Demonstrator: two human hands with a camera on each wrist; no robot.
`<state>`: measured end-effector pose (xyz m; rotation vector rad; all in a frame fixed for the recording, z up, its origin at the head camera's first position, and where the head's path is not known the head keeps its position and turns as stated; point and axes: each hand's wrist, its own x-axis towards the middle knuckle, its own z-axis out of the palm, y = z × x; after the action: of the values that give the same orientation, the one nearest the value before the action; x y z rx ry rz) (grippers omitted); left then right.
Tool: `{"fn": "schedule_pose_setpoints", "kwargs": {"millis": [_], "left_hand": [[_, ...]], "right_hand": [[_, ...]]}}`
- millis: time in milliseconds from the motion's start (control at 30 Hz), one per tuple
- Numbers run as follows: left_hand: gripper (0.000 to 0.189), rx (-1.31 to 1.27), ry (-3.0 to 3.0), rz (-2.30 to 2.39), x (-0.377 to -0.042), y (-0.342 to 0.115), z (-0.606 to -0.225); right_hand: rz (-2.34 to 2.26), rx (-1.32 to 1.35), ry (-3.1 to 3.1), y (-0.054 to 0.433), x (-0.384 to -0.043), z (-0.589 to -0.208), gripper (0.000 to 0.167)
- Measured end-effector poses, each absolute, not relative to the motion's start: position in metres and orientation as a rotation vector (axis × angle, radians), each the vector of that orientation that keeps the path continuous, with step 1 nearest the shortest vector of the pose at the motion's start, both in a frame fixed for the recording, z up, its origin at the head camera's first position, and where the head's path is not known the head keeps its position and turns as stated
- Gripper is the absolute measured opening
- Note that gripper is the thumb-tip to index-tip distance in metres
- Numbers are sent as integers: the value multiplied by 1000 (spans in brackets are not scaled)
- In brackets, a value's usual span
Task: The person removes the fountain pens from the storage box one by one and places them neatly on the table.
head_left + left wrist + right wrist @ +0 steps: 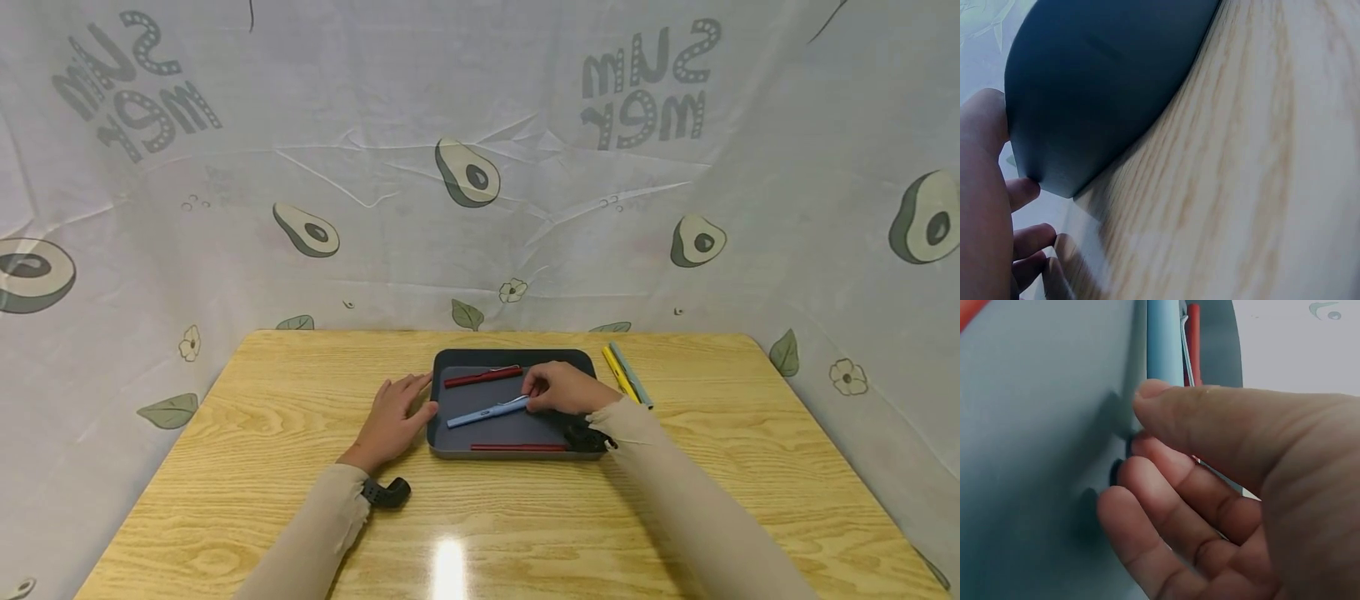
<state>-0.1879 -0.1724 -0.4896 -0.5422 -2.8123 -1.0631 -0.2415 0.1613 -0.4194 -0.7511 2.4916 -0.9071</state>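
Observation:
My right hand (pixel 568 387) reaches over the dark grey tray (pixel 480 358) and pinches the right end of a light blue clip pen (pixel 483 413) between thumb and fingers. In the right wrist view the blue pen (pixel 1165 344) stretches away past the thumb tip, and the other fingers curl close over the tray floor. A dark red pen (pixel 480 377) with a metal clip lies behind it in the tray; another red pen (pixel 517 447) lies along the front wall. My left hand (pixel 390 422) rests at the tray's left side, its fingertips against the outer wall (pixel 1104 87).
Right of the tray, a yellow pen (pixel 619 372) and a grey-blue pen (pixel 632 375) lie side by side on the wooden table (pixel 262 442). A white printed curtain (pixel 390 208) hangs behind the table and along both sides.

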Motion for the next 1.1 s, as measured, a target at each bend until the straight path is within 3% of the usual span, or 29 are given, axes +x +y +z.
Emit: {"fn": "schedule_pose_setpoints", "kwargs": {"millis": [533,1100], "left_hand": [[62,-517,-2837,-1059,-189,-173,-492],[62,-535,-2807,-1062,-191,-173,-497]], "right_hand": [[-964,-768,2573,174,-236,-412,10],[-1109,-614,2631,191,-236,-416,11]]}}
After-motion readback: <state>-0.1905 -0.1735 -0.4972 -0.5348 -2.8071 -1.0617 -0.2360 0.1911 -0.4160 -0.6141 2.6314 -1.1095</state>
